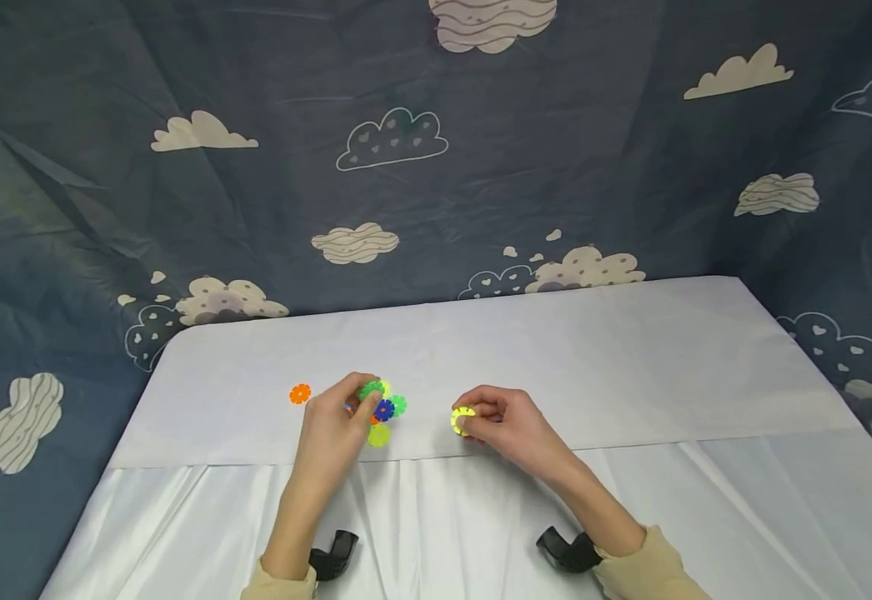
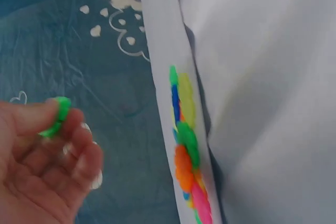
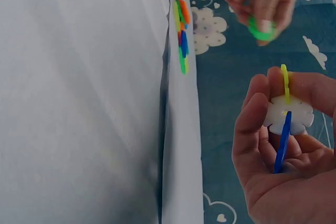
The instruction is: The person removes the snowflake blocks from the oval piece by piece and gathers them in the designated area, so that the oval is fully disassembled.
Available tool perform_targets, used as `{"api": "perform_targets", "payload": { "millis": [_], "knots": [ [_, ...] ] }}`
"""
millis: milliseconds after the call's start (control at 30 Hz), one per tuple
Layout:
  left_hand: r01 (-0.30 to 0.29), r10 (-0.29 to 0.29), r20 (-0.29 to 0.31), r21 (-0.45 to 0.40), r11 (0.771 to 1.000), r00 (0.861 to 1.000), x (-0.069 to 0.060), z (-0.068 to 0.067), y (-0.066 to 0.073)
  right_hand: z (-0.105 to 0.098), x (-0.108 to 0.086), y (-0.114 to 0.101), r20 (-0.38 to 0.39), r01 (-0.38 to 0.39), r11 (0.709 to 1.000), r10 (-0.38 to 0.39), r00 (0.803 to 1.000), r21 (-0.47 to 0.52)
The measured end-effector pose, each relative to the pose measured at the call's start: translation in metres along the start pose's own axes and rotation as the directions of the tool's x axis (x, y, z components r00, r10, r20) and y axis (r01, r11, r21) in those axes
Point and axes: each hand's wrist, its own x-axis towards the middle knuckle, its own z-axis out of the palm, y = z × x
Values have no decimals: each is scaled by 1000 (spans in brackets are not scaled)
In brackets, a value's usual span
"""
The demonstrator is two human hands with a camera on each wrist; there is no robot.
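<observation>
My left hand (image 1: 334, 425) pinches a green notched plastic disc (image 2: 63, 109) between thumb and fingers, above a small group of loose discs. Set apart to the right, my right hand (image 1: 511, 427) holds a yellow notched disc (image 1: 459, 414) by its edge. The right wrist view shows this yellow disc slotted to a white disc (image 3: 300, 115), with a blue disc (image 3: 283, 142) also joined at the white one. Below the left hand lie a dark blue disc (image 1: 384, 410), a light green disc (image 1: 398, 405) and a yellow-green disc (image 1: 379, 436). Its fingers hide part of the group.
An orange disc (image 1: 300, 393) lies left of the left hand. In the left wrist view a pink disc (image 2: 201, 203) shows among the loose ones. A white cloth covers the table (image 1: 631, 367); a dark cloud-patterned curtain (image 1: 286, 192) hangs behind it.
</observation>
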Motion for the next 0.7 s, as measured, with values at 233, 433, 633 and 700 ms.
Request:
{"api": "perform_targets", "payload": {
  "millis": [233, 433, 633, 700],
  "knots": [
    [182, -194, 101, 114, 977, 976, 2, 0, -14, -3, -1, -1, -13, 27, 1000, -27, 1000, -4],
    [213, -237, 164, 152, 965, 958, 1, 1, -22, 0, -1, -3, -19, 38, 996, -40, 999, -75],
    [161, -179, 81, 192, 968, 981, -2, 7, -20, 2, -3, -1, -24, 62, 983, -67, 997, -171],
    [150, -161, 62, 160, 976, 985, -2, 9, -14, 3, -3, -2, -19, 83, 977, -88, 996, -194]
  ]
}}
